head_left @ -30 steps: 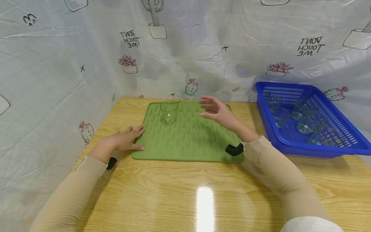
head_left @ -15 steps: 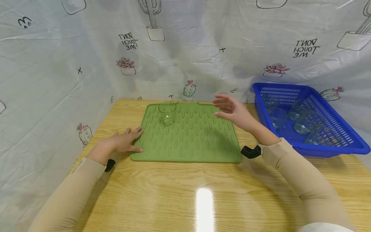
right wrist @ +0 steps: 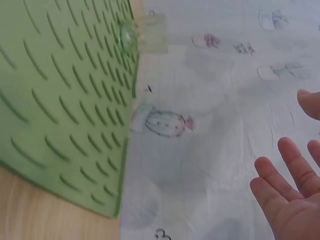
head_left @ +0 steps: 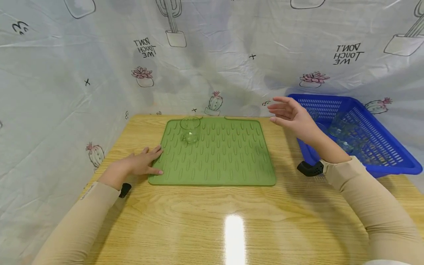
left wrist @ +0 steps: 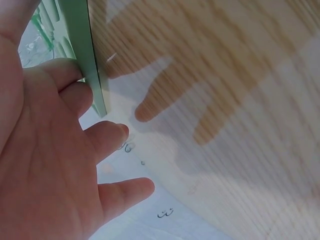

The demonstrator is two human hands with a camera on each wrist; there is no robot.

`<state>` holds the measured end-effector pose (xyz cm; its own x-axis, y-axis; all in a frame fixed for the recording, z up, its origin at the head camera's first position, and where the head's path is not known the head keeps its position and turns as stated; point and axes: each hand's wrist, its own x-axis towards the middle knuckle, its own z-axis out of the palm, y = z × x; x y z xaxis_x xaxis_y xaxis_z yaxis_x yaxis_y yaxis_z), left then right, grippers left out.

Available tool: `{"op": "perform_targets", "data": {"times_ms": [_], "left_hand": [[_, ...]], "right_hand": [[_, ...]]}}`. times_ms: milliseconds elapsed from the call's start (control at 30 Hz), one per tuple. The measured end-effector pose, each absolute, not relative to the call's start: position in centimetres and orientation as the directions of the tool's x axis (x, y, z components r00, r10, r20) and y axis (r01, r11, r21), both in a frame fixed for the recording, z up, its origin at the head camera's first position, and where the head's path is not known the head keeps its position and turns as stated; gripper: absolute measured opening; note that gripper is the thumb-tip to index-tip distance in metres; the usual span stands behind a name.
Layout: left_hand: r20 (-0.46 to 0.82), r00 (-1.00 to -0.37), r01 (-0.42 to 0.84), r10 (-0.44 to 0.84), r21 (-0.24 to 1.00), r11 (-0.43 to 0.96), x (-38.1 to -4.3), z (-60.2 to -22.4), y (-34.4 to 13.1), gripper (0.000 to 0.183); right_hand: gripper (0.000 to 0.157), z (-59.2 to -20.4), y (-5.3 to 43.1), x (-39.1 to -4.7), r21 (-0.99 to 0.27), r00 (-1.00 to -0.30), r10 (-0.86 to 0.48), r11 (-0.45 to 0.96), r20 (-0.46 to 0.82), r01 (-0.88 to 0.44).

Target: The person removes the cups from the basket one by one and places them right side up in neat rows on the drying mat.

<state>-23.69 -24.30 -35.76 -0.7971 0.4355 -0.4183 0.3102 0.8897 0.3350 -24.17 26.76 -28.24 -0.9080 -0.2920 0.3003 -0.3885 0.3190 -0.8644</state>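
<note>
1. Head view: nearest, note a tan left sleeve (head_left: 76,221) slanting up and inward from lower left; opposite, a tan right sleeve (head_left: 374,198) running up and leftward from lower right.
2. Beneath both, a wood-grain table (head_left: 182,221), bright glare on its near part. At each wrist, a black fitting (head_left: 309,168).
3. Left hand (head_left: 140,163): low, back uppermost, thumb and fingers spread flat, gripping nothing; thumb tip and fingertips at the mat's left edge. From left wrist view, see two fingers against that edge, two more splayed beyond it.
4. Green mat (head_left: 215,154): flat on table, ridged in rows.
5. Glass cup (head_left: 190,130): upright on mat, toward far left corner, well apart from right hand.
6. Right hand (head_left: 294,119): raised in air, between mat and basket, thumb apart from gently curved fingers, holding nothing.
7. Blue basket (head_left: 394,169): on table at right, partly hidden by right hand; several clear glasses (head_left: 345,145) inside, count unclear.
8. Farthest, a cactus-print sheet (head_left: 251,29), wrinkled.
</note>
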Motion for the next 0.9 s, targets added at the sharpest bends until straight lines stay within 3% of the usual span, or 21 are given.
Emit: {"op": "perform_targets", "data": {"times_ms": [467,900], "left_hand": [[-0.422,-0.795,0.304,0.436,0.344,0.888,-23.4,-35.5,-24.2,0.100],[-0.422,-0.797,0.302,0.432,0.341,0.890,-23.1,-35.5,-24.3,0.100]], "right_hand": [[0.057,-26.5,30.8,-25.0,-0.773,-0.939,-0.183,0.534,0.291,-0.344],[0.061,-26.7,35.3,-26.7,-0.686,-0.963,-0.044,0.693,0.267,-0.222]]}}
